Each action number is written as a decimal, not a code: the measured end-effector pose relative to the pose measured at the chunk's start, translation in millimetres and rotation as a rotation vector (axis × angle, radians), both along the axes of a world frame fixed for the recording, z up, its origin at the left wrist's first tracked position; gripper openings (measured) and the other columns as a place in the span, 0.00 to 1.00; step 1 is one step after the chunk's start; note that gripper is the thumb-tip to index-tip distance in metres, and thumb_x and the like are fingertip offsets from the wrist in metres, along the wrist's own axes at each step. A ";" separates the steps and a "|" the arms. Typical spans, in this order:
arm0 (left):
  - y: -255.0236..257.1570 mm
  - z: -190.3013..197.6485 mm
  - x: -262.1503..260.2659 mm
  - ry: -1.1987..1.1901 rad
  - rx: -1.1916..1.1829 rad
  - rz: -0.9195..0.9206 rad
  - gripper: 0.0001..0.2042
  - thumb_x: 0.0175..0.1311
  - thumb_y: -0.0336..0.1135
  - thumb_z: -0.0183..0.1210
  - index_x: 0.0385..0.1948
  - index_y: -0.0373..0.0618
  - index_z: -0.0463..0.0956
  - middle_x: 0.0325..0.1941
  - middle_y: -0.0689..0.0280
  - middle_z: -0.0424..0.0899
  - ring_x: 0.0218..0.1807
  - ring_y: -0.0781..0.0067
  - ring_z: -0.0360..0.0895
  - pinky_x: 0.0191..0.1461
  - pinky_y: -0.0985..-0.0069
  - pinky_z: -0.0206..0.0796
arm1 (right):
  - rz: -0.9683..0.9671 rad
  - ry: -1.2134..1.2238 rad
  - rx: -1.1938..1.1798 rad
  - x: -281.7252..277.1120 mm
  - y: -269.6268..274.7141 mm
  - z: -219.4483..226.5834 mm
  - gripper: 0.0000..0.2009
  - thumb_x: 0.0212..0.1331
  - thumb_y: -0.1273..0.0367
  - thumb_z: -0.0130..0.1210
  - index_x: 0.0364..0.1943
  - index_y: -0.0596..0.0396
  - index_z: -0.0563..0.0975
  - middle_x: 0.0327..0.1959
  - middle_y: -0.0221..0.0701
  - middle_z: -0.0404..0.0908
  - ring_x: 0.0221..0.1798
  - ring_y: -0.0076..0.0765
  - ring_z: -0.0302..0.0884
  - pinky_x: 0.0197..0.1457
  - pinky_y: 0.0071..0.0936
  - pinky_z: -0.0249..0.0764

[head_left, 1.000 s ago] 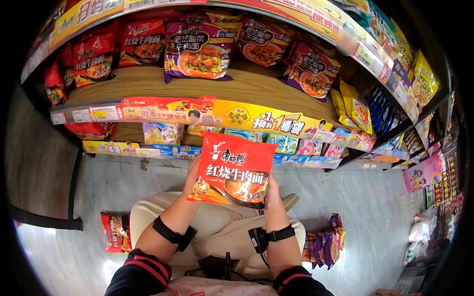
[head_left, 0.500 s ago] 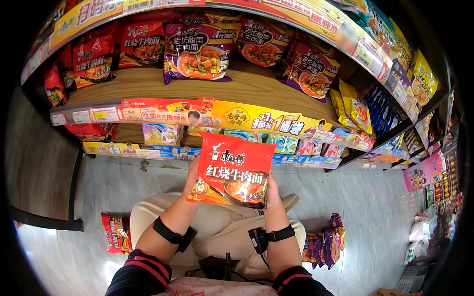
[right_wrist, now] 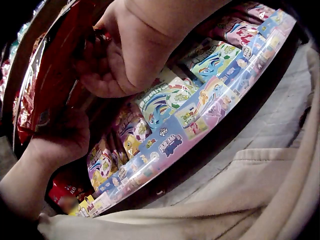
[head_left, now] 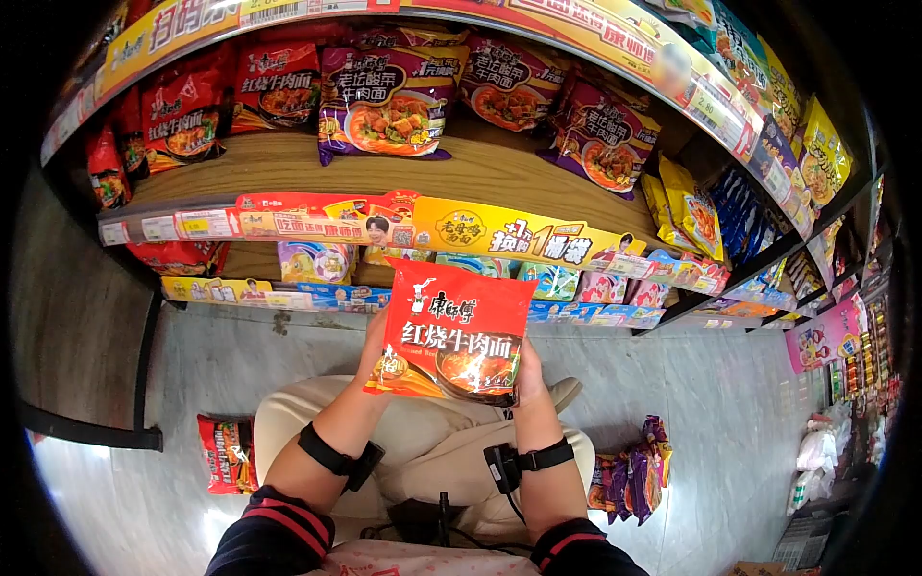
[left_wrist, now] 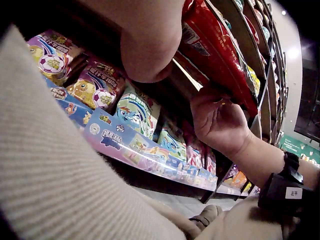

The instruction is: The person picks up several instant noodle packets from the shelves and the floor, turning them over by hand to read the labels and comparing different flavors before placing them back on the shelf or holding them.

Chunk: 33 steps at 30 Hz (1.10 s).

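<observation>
A red instant noodle packet [head_left: 459,326] is held up in front of the person's lap, its printed front facing the head camera. At its left side the left hand [head_left: 374,348] grips the edge, most of the fingers hidden behind the packet. On the opposite side the right hand [head_left: 530,372] holds the other edge. Seen from the right wrist, the right hand [right_wrist: 122,57] has its fingers curled at the red wrapper [right_wrist: 55,75]. In the left wrist view the packet's back [left_wrist: 215,50] shows above the right hand [left_wrist: 220,122].
Ahead stands a shelf [head_left: 279,158] with red and purple noodle packets; smaller snack bags [head_left: 317,261] fill the lower tier. On the floor, a red packet [head_left: 227,453] lies left of the person, and several purple packets [head_left: 629,480] lie to the right. A dark shelf frame [head_left: 86,427] is at far left.
</observation>
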<state>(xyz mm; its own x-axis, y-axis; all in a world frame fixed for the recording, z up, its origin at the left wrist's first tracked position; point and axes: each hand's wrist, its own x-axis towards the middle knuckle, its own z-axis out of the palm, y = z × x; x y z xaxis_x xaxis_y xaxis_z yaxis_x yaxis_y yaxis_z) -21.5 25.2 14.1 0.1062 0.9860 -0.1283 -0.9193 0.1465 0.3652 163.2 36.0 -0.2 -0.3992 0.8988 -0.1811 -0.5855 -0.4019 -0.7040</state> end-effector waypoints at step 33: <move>-4.9 18.3 -22.3 1.684 0.849 0.592 0.27 0.37 0.26 0.61 0.46 0.44 0.66 0.26 0.62 0.75 0.24 0.74 0.72 0.24 0.78 0.63 | -0.095 0.282 0.219 -0.2 10.5 28.0 0.27 0.49 0.68 0.39 0.56 0.62 0.54 0.60 0.39 0.52 0.58 0.42 0.57 0.59 0.36 0.54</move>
<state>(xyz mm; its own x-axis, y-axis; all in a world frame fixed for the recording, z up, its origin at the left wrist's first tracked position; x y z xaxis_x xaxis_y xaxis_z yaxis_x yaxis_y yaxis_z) -43.8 20.3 32.4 0.0938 0.6977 0.7103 0.5126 -0.6454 0.5663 163.1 46.5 27.8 -0.3186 0.9396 0.1247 -0.7964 -0.1940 -0.5728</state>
